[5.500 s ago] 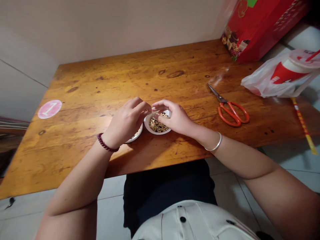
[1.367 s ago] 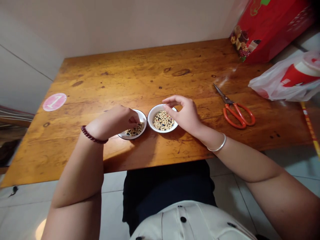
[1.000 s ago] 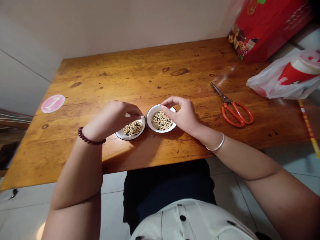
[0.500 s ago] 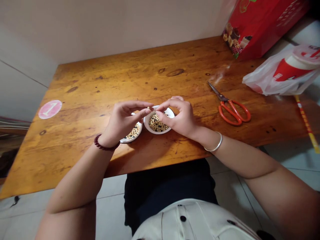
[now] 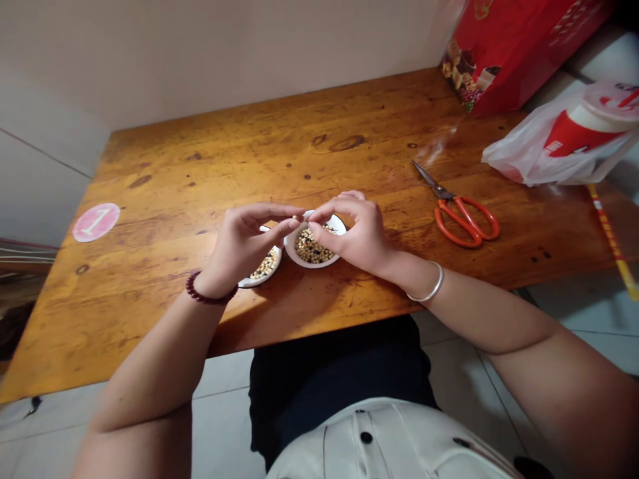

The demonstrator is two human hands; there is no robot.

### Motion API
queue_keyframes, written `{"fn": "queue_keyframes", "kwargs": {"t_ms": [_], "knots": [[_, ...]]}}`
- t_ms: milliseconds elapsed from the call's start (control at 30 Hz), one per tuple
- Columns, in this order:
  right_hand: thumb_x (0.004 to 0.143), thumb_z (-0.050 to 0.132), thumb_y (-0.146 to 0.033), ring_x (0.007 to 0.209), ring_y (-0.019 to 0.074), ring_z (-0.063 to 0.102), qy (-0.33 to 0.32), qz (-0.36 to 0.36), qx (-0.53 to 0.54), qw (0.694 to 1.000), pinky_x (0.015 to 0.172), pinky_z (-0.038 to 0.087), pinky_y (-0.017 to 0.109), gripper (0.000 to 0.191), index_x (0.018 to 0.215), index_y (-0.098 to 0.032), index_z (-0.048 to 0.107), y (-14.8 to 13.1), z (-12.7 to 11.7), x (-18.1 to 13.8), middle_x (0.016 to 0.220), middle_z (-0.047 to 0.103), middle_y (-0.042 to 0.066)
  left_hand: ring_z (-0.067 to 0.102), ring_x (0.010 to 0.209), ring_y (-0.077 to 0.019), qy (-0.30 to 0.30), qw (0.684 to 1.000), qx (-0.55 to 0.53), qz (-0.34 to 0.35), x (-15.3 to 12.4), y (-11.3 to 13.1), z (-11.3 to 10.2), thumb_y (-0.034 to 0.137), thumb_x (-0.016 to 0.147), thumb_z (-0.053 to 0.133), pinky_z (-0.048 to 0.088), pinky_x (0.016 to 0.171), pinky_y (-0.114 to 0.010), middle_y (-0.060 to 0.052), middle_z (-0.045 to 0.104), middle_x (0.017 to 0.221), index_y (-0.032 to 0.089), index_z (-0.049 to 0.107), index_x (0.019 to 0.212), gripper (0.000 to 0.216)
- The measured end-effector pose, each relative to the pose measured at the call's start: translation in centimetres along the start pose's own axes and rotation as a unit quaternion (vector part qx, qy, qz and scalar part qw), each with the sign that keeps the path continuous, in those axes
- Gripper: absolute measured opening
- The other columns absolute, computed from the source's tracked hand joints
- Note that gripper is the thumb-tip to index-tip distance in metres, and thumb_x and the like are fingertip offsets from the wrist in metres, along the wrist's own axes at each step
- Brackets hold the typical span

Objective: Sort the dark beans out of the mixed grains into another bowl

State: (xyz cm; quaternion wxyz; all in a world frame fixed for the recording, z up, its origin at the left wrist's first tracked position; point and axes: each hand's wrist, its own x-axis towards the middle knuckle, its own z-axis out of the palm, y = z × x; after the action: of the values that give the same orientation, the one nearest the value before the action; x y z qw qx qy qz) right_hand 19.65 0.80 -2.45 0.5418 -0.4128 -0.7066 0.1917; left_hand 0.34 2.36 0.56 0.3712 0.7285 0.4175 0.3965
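Two small white dishes of pale and dark beads stand side by side near the table's front edge: a left dish (image 5: 263, 269) and a right dish (image 5: 315, 247). My left hand (image 5: 244, 243), with a dark red bead bracelet on its wrist, hovers over the left dish and pinches a small pale bead (image 5: 298, 217) between thumb and forefinger. My right hand (image 5: 357, 233), with a silver bangle on its wrist, is raised over the right dish. Its thumb and forefinger are pinched together right beside the bead; what they hold is too fine to see.
Orange-handled scissors (image 5: 462, 216) lie to the right on the wooden table (image 5: 210, 159). A red box (image 5: 514, 46) and a plastic bag with a red cup (image 5: 569, 143) sit at the far right. A pink round sticker marked 1 (image 5: 96, 221) is at the left.
My left hand picked a bead out of the left dish and rose to meet my right hand above the right dish. Since half a second ago both hands have barely moved.
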Motion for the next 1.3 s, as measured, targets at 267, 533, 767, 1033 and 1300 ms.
{"fn": "queue_keyframes", "kwargs": {"t_ms": [267, 533, 767, 1033, 1300], "knots": [[0.076, 0.071, -0.020, 0.070, 0.0150, 0.068, 0.000, 0.006, -0.016, 1.000, 0.094, 0.040, 0.037, 0.004, 0.073, -0.023, 0.070, 0.1, 0.1, -0.1, 0.073, 0.075, -0.005, 0.067, 0.067, -0.0103, 0.006, 1.000, 0.017, 0.012, -0.2, -0.3, 0.0, 0.030, 0.078, 0.079, 0.054, 0.055, -0.016, -0.005, 0.078, 0.092, 0.024, 0.080, 0.095, 0.018], [0.075, 0.072, -0.019, 0.071, 0.0150, 0.069, 0.000, 0.008, -0.020, 1.000, 0.094, 0.039, 0.038, 0.004, 0.073, -0.023, 0.071, 0.2, 0.1, -0.2, 0.074, 0.076, -0.005, 0.071, 0.077, -0.0144, -0.001, 0.999, 0.026, 0.021, -0.1, -0.4, 0.1, 0.033, 0.080, 0.078, 0.054, 0.060, -0.019, -0.006, 0.078, 0.094, 0.024, 0.080, 0.096, 0.019], [0.076, 0.074, -0.022, 0.073, 0.0168, 0.071, -0.008, 0.025, -0.032, 0.999, 0.093, 0.045, 0.040, 0.001, 0.076, -0.023, 0.074, 0.6, 0.3, -0.1, 0.077, 0.077, -0.003, 0.067, 0.076, -0.0134, 0.006, 0.977, 0.185, 0.103, -0.4, -0.1, 0.0, 0.035, 0.087, 0.069, 0.054, 0.060, -0.020, -0.003, 0.076, 0.089, 0.025, 0.079, 0.097, 0.017], [0.079, 0.076, -0.030, 0.080, 0.0186, 0.074, -0.056, 0.147, 0.130, 0.979, 0.077, 0.059, 0.033, 0.016, 0.090, -0.019, 0.077, 1.3, 0.5, 0.2, 0.090, 0.079, 0.005, 0.066, 0.076, -0.0139, 0.021, 0.957, 0.250, 0.147, -0.4, -0.3, -0.1, 0.031, 0.091, 0.064, 0.055, 0.062, -0.023, -0.004, 0.075, 0.091, 0.026, 0.077, 0.103, 0.019], [0.083, 0.070, -0.026, 0.090, 0.0177, 0.073, -0.073, 0.146, 0.176, 0.971, 0.085, 0.060, 0.034, 0.014, 0.095, -0.019, 0.075, 1.7, 0.8, 0.5, 0.101, 0.078, 0.006, 0.066, 0.080, -0.0117, 0.082, 0.958, 0.240, 0.131, -0.4, 0.2, 0.1, 0.029, 0.091, 0.065, 0.056, 0.063, -0.020, -0.002, 0.075, 0.091, 0.026, 0.076, 0.104, 0.017]]}}
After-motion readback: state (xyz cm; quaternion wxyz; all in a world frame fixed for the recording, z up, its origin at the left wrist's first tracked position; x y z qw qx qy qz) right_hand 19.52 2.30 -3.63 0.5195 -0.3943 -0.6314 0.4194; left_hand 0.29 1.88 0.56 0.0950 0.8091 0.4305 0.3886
